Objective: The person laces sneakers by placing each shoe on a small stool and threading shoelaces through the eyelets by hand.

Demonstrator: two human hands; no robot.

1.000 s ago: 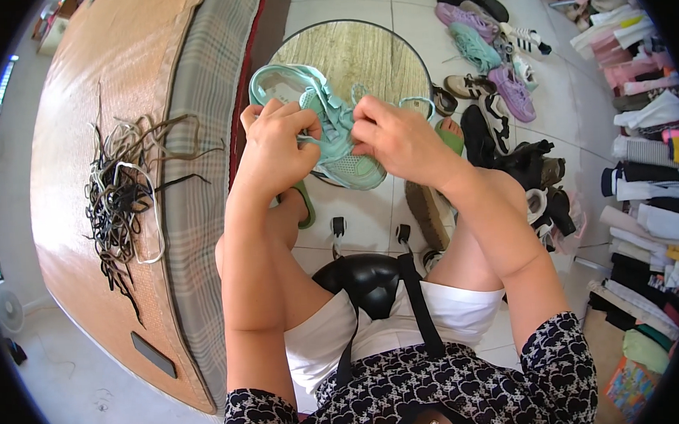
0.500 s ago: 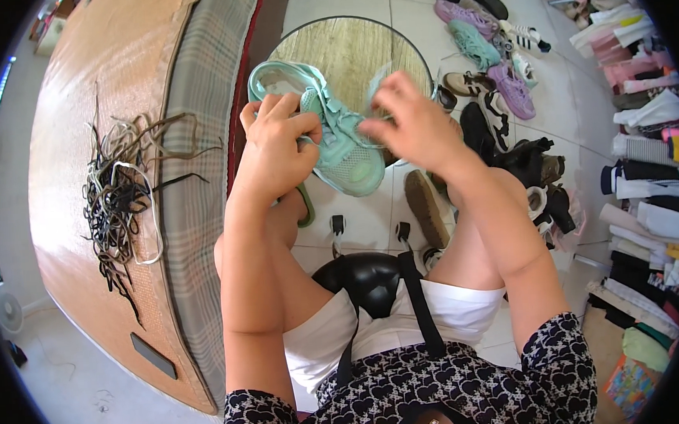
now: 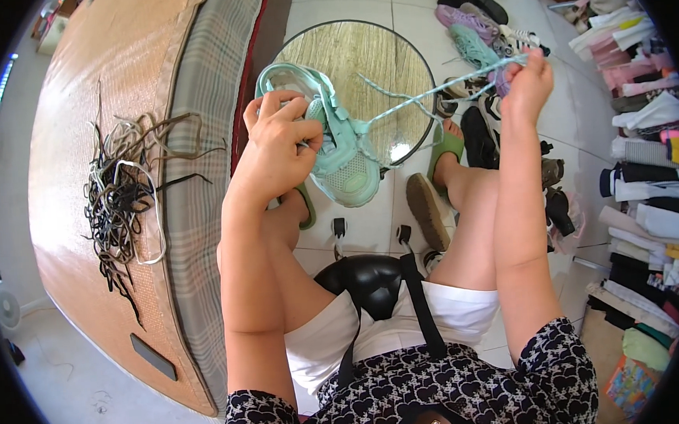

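A mint-green sneaker (image 3: 346, 165) is tilted over the near left part of a round wood-look table (image 3: 346, 46), toe toward me. My left hand (image 3: 278, 142) is closed on the sneaker's side near its opening, with the fingers curled over the edge. Off to the right, my right hand (image 3: 526, 87) pinches a light-blue shoelace (image 3: 448, 87). The lace stretches taut from the sneaker's eyelets to those fingers. A loose length of lace hangs over the table and loops down past its right rim.
On the bed (image 3: 69, 188) at left lies a tangle of removed laces (image 3: 120, 208), black, brown and white, with a dark flat object (image 3: 153, 356) nearby. Many shoes (image 3: 477, 132) crowd the floor at right. Folded clothes (image 3: 651, 157) line the far right. A brown-soled shoe (image 3: 425, 207) lies by my foot.
My right hand has swung from beside the sneaker out to the right, drawing the lace out taut. My left hand stays on the sneaker, which has shifted slightly.
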